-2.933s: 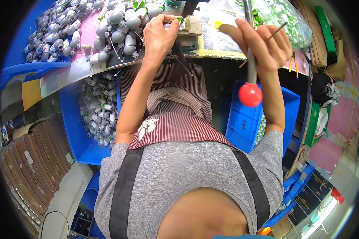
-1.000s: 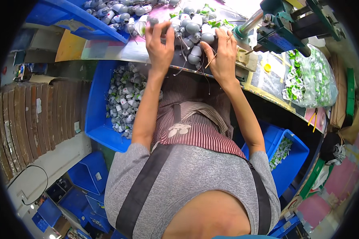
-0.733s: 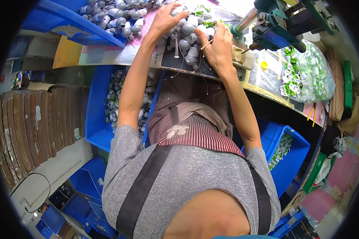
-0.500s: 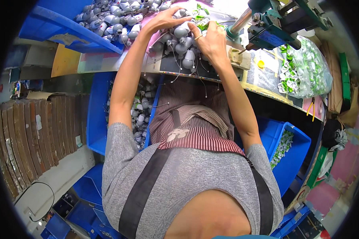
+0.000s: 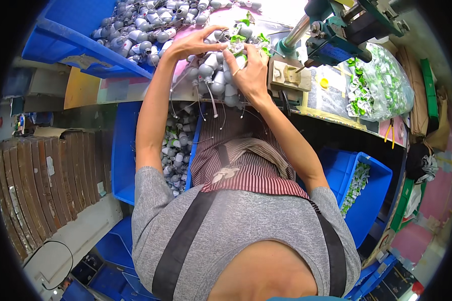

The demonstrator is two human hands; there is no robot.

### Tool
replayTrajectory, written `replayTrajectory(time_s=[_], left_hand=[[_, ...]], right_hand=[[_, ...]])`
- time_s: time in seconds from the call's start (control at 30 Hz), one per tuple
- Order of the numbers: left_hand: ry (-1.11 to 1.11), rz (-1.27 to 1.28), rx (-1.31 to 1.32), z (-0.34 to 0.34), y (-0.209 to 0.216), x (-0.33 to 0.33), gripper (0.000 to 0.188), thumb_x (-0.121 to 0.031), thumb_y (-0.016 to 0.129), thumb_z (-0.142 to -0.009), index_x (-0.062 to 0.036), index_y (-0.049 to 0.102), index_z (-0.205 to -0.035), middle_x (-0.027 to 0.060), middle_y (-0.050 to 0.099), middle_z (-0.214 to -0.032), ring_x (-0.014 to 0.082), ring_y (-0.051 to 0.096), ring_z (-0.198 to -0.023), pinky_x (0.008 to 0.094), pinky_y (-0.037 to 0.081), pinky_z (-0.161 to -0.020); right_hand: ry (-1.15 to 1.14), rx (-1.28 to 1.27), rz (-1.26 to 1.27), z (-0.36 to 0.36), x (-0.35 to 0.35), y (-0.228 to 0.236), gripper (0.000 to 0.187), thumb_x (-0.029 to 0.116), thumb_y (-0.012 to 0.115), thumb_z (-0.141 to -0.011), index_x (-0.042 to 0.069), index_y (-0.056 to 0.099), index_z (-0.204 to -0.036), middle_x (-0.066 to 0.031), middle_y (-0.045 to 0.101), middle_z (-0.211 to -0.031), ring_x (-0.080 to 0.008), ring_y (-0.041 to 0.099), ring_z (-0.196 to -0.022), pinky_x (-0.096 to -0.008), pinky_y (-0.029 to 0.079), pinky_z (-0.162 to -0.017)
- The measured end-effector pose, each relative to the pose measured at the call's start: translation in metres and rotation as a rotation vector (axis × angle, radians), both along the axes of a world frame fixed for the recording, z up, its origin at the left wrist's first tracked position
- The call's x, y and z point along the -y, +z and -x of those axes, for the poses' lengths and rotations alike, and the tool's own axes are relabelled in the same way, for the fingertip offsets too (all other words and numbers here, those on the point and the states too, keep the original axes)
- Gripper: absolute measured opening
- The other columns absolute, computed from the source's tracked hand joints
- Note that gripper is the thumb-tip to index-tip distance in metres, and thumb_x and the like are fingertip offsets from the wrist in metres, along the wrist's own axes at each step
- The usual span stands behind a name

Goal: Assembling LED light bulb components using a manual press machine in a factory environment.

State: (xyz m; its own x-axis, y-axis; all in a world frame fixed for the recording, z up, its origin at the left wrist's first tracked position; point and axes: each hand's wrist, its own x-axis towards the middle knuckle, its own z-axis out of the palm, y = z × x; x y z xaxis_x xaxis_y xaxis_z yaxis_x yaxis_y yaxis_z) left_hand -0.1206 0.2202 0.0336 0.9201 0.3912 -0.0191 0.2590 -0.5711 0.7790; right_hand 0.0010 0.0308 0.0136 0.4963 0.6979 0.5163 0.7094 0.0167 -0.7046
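At the bench's near edge both my hands meet over a heap of grey-and-white bulb-shaped parts with thin wires hanging down. My left hand curves from the left, thumb and forefinger around a grey ball-ended part. My right hand is closed at the fingertips around a small white-and-green piece, partly hidden by the fingers. Another crumpled white piece lies between the two hands. Just beyond them, more green-and-white pieces lie among the grey parts.
A green bench press stands right of my hands, beside a wooden block. Farther right is a clear bag of green-and-white pieces. Blue bins flank my lap, and a blue tray holds many bulb-shaped parts.
Both hands have come slightly nearer to me. My right hand has also shifted left, uncovering the wooden block. The heaped parts between the hands have been disturbed.
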Motion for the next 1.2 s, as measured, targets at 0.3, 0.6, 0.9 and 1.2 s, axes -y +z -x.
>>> replayTrajectory(time_s=[0.3,0.6,0.9,1.2], left_hand=[[0.444,0.310,0.325,0.081,-0.019,0.100,0.057,-0.020,0.079,-0.085,-0.0093,0.058,-0.136,0.0088,0.062,-0.130,0.0167,0.058,-0.116,0.0316,0.045,-0.102],[1.141,0.554,0.841,0.196,-0.166,0.223,0.058,-0.006,0.077,-0.086,-0.0046,0.051,-0.138,0.0044,0.065,-0.114,0.0117,0.062,-0.094,0.0258,0.051,-0.082],[1.270,0.733,0.650,0.268,-0.222,0.215,0.047,-0.018,0.072,-0.094,-0.0034,0.055,-0.135,0.0084,0.063,-0.123,0.0173,0.062,-0.107,0.0311,0.049,-0.094],[1.083,-0.393,0.181,0.159,-0.077,0.162,0.038,-0.027,0.076,-0.086,-0.0042,0.067,-0.114,0.0173,0.068,-0.108,0.0346,0.063,-0.104,0.0419,0.049,-0.093]], right_hand=[[0.297,-0.194,-0.145,0.057,0.049,-0.008,0.040,0.019,0.078,-0.085,0.000,0.060,-0.115,-0.0267,0.063,-0.127,-0.0373,0.065,-0.113,-0.0420,0.050,-0.097],[0.775,0.043,0.050,0.136,0.081,-0.065,0.033,0.024,0.072,-0.090,0.000,0.057,-0.107,-0.0214,0.057,-0.131,-0.0393,0.054,-0.120,-0.0455,0.047,-0.096],[0.366,0.298,-0.129,0.071,0.036,-0.010,0.037,0.009,0.070,-0.082,0.005,0.061,-0.117,-0.0143,0.068,-0.105,-0.0332,0.062,-0.102,-0.0475,0.041,-0.093],[0.366,0.452,0.177,-0.024,0.025,-0.032,0.046,0.029,0.075,-0.085,0.009,0.063,-0.124,-0.0180,0.067,-0.120,-0.0373,0.054,-0.125,-0.0499,0.042,-0.102]])
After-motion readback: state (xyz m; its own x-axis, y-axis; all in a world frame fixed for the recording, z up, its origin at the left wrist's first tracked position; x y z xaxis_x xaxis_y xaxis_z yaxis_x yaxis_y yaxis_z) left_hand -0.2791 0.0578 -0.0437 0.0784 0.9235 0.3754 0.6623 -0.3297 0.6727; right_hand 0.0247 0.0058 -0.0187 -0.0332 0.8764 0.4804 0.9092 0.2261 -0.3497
